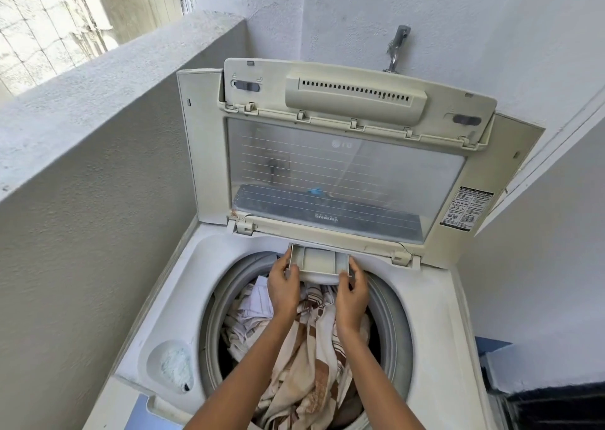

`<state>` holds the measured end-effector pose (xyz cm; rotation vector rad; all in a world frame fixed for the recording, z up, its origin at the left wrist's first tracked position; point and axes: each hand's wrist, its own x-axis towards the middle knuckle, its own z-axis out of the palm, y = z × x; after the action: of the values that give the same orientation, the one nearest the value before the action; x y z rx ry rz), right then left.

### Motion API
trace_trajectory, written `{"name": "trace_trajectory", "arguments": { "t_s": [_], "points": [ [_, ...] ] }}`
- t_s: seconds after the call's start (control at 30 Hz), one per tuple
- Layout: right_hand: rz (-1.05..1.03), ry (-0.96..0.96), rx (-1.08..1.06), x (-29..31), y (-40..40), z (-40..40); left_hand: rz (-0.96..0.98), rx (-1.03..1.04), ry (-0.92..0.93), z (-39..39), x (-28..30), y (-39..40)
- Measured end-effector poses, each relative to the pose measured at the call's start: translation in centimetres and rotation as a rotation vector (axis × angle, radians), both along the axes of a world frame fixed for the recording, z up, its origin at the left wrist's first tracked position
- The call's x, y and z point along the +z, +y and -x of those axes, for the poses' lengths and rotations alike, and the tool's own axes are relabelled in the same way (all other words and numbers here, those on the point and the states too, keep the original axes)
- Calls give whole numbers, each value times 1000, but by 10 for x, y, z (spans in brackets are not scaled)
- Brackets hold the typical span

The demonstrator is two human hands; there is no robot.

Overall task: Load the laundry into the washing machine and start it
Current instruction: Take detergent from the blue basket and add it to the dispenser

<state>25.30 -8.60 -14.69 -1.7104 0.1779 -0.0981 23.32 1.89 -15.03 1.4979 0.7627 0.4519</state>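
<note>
Both hands grip the small detergent drawer (pixel 319 262) at the back rim of the tub opening: the left hand (pixel 284 287) pinches its left wall between thumb and fingers, and the right hand (pixel 352 293) pinches its right wall the same way. The drawer stands pulled part way out from under the raised lid (pixel 343 167), and its inside looks bare, though the far end is hidden.

Going left to right: a round recess (pixel 170 364) in the deck holds something white and fuzzy; then comes the drum (pixel 389 315), where the laundry (pixel 307 357), brown-and-cream patterned cloth with some white pieces, lies heaped high inside; then the right side of the washing machine (pixel 438 331) deck.

Loading seems done, and the step in hand is the drawer. Next, I judge, it needs detergent if none is in it, then a straight, even push with both hands so it slides home without jamming, before closing the lid and starting the machine.
</note>
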Motion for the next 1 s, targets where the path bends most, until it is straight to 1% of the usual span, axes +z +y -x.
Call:
{"name": "trace_trajectory", "arguments": {
  "t_s": [0.1, 0.2, 0.37, 0.5, 0.57, 0.67, 0.73, 0.8, 0.87, 1.0],
  "points": [
    [4, -14, 75, -5, -4, 6, -67, -75, -21, 4, 3, 4],
    [16, 9, 76, -10, -6, 10, -111, -130, -7, 4, 2, 9],
    [30, 1, 137, -9, -9, 7, -108, -141, -5, 2, 4, 6],
    [8, 34, 187, -9, -13, 2, -135, -185, 19, 5, 2, 7],
    [7, 34, 195, -8, -12, 1, -216, -222, 23, 8, 0, 9],
    [21, 30, 198, -9, -8, 1, -466, -290, 53, 13, -4, 13],
    [44, 21, 201, -10, -5, 2, -651, -410, 98, 15, -10, 16],
    [63, 10, 208, -11, -5, 4, -774, -502, 139, 16, -15, 17],
    [102, 9, 218, -12, -7, 7, -811, -536, 176, 17, -14, 17],
    [301, -54, 172, -4, -12, 19, -750, -544, 199, 27, 1, 18]
  ]
}}
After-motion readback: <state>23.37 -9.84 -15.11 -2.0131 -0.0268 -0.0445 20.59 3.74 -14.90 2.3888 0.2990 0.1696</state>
